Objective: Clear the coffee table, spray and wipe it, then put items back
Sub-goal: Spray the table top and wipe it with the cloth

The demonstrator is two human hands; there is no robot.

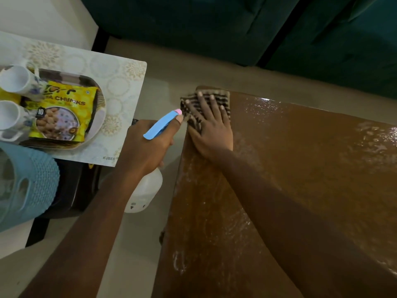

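Head view showed one striped cloth (224, 96), one spray bottle (146, 190), two white mugs (16, 79) (10, 118), one yellow packet (62, 112) and one oval tray (98, 121). On the far left corner of the glossy, wet brown coffee table (311, 168), the right hand (211, 127) pressed the cloth, fingers spread flat. The left hand (148, 147) gripped the translucent bottle's blue trigger head off the table's edge, over the pale floor (163, 74). Mugs and packet sat on the tray, on a patterned mat (120, 82), near a dark green sofa (214, 29).
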